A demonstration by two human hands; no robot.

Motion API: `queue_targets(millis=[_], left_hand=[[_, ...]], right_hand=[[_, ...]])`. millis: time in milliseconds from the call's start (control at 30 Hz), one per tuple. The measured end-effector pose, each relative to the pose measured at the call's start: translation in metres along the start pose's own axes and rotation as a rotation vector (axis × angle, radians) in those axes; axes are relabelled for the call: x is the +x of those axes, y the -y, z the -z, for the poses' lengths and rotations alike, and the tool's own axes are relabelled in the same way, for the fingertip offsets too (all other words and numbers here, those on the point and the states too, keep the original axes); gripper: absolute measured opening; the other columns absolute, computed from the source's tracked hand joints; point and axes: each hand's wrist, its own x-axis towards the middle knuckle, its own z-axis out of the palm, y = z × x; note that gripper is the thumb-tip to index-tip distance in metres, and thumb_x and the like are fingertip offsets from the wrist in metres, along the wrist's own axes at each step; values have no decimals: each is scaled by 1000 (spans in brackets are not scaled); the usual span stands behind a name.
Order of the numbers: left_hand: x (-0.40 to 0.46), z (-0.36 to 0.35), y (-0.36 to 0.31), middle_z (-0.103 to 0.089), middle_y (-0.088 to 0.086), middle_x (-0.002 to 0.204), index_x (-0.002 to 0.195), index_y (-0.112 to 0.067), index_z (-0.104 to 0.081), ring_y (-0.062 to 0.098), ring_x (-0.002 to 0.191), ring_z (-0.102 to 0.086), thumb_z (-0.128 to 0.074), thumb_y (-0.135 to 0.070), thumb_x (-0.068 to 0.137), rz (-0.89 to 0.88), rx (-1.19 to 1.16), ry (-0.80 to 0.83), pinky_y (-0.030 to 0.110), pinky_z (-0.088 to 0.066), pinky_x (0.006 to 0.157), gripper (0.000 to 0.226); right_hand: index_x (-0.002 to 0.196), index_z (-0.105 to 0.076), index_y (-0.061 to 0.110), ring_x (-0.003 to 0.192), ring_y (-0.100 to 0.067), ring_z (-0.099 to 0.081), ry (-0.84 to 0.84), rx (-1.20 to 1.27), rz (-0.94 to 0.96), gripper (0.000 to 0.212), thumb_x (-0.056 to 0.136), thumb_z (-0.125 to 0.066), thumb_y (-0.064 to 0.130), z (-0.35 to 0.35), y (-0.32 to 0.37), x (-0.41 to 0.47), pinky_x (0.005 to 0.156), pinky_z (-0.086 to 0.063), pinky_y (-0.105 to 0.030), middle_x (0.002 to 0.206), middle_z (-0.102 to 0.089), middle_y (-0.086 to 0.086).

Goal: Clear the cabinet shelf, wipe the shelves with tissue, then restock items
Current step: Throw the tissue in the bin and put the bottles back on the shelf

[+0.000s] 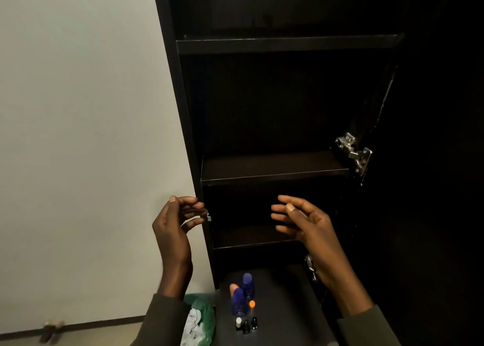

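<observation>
Landmark: dark cabinet (275,110), door swung open, seen from the head camera.

Nearest, below the cabinet's open front: low dark surface (282,306) bearing two blue bottles (242,293) standing upright, close together; a peach-coloured item (233,289) partly hidden behind them; an orange-capped small bottle (252,305) just right of the nearer blue one; three tiny vials (246,324) in a row at the front, one white-capped, two dark. Left of that surface, against the cabinet's foot: green bag (201,319) with white crumpled material inside.

Mid-level, before the cabinet's lower opening: left hand (172,225) raised at the cabinet's left edge, wrist upright, fingers loosely curled and slightly apart, holding nothing, sleeve at the forearm. Right hand (303,220) raised opposite, palm turned leftward, fingers extended and spread, gripping nothing.

Behind the hands, inside the cabinet: lower shelf (248,237), middle shelf (272,167), upper shelf (285,43), no items discernible on them in the dim light. Metal hinge (353,150) on the cabinet's right side.

Left of the cabinet: pale wall (78,110).
</observation>
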Motion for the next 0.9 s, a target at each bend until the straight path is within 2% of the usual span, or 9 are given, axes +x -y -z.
queue_targets(millis=[200,333,433,533,600,700,800,900], left_hand=[[-12,6,35,-71,8,76,90,-3,-67,19,71,-70,-35,-22,109,45,52,-33,26,-56,62,42],[-32,10,93,-67,15,73,81,-4,-65,21,66,-64,-38,-21,108,113,172,-21,36,-51,61,42],[-49,18,139,-67,10,71,78,-9,-66,19,66,-62,-44,-21,107,190,293,41,39,-51,66,38],[-62,25,178,-70,0,77,82,-18,-67,18,75,-65,-53,-20,103,227,488,173,36,-52,72,25],[-66,29,203,-73,-2,94,97,-22,-69,19,86,-67,-61,-14,95,300,657,311,27,-51,76,11],[-62,33,235,-67,3,122,130,-19,-59,23,106,-65,-68,-17,86,335,949,540,26,-49,89,44],[-53,33,251,-67,9,122,129,-15,-59,31,112,-63,-69,-22,85,358,1078,712,30,-49,89,46],[-42,28,257,-70,10,117,121,-14,-65,29,111,-65,-76,-27,83,376,1097,825,24,-43,81,41]], right_hand=[[119,-65,16,101,-13,-70,-15,1,-56,24,99,-53,18,10,-27,0,86,-57,-32,108,-74,-3],[115,-66,19,100,-15,-70,-6,-44,-197,21,98,-54,17,13,-85,9,84,-55,-32,105,-75,-2],[108,-67,22,95,-15,-70,14,-110,-290,19,97,-55,12,11,-135,16,79,-54,-30,103,-75,-4],[105,-65,16,84,-13,-67,42,-200,-352,18,94,-56,6,8,-177,18,68,-50,-24,98,-73,-6],[105,-66,13,80,-14,-63,83,-285,-375,18,91,-60,3,8,-203,20,61,-48,-20,92,-71,-7],[91,-67,22,82,-16,-64,115,-413,-378,20,87,-65,3,14,-240,25,65,-48,-22,82,-70,0],[83,-67,26,84,-18,-66,151,-547,-376,23,84,-66,3,20,-271,32,72,-50,-27,82,-70,3],[86,-64,26,88,-16,-67,213,-674,-373,24,81,-65,3,21,-285,38,80,-51,-25,86,-69,4]])
